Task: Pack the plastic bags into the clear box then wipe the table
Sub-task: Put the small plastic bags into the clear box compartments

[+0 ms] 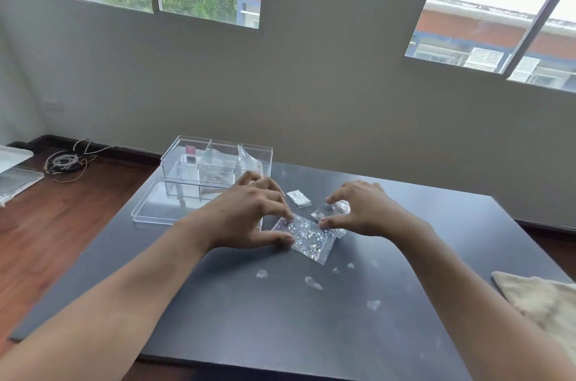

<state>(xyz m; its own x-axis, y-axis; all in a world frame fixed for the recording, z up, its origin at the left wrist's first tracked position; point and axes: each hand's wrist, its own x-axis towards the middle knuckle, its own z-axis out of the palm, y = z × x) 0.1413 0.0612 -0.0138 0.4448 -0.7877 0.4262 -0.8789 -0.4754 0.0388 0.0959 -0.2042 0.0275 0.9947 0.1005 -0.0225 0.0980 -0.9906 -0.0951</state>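
Fingertips of both hands press on a glitter bag (307, 237) lying flat on the table (249, 318).

Left hand (249, 212) is arched just left of the bag, thumb and forefinger apart, each tip touching the bag's left edge; it pins rather than grips. Right hand (364, 209) is arched just right of the bag, fingers spread and curled, thumb tip on the bag's right end, forefinger on a second bag (330, 212) lying just behind; nothing is clamped. A small bag (299, 198) lies just behind the glitter bag, between the hands. The clear box (215, 165) stands open behind and left of the bag, with a bag sticking up in its right compartment; its lid (156, 206) lies flat in front of it. A cloth (542, 302) lies well right of the bag, nearer the person. Wet smears (313, 282) dot the table just in front of the bag.
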